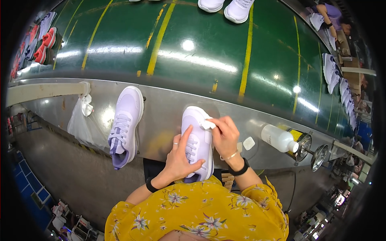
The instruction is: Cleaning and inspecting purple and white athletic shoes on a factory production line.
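A lavender sneaker (201, 138) with a white sole lies on the metal ledge in front of me, toe pointing away. My left hand (175, 161) grips it over the laces and collar, thumb and fingers spread along the upper. Between the fingertips of my right hand (226, 136) is a small white cloth (206, 123), pressed to the right side of the toe. The palm side of that hand is hidden. To the left stands a second lavender sneaker (126, 114), apart from both hands, its toe also facing away.
Beyond the metal ledge (165, 96) runs a green belt (201, 44) with yellow lines, carrying white sneakers (238, 10) and red ones (49, 38). At right are a white pad (249, 143), a white bottle (275, 137) and a metal can (303, 146). A plastic bag (78, 126) hangs left. Another person works far right.
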`<state>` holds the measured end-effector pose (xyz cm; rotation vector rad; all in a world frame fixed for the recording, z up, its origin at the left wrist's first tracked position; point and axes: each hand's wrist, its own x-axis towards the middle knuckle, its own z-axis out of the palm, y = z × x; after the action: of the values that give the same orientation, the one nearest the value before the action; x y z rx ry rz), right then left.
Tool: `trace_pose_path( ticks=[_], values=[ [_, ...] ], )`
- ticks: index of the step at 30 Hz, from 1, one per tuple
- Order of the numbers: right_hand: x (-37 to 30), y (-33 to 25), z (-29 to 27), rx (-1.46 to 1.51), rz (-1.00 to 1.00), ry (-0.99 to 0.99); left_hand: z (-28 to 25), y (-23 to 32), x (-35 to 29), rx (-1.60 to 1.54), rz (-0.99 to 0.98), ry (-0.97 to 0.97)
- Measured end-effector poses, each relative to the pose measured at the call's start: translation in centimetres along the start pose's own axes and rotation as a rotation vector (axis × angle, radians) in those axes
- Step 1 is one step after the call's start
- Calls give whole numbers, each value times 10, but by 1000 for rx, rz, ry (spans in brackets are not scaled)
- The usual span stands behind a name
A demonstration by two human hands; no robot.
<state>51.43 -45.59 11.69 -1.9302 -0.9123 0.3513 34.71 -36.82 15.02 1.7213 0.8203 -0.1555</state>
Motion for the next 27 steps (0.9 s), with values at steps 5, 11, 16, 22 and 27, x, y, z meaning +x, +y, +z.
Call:
trace_pose_path(
  ticks=[5, 11, 16, 22, 27],
  values=[
    [18, -3, 4, 13, 1, 13, 2, 5, 2, 43, 25, 1],
    [33, 10, 18, 49, -72, -10, 4, 5, 7, -20, 2, -24],
    [-26, 0, -11, -33, 59, 56, 0, 7, 2, -12, -6, -25],
    [35, 9, 22, 62, -10, 45, 4, 9, 6, 33, 19, -5],
    [14, 8, 11, -1, -4, 34, 4, 5, 6, -34, -11, -48]
  ],
)
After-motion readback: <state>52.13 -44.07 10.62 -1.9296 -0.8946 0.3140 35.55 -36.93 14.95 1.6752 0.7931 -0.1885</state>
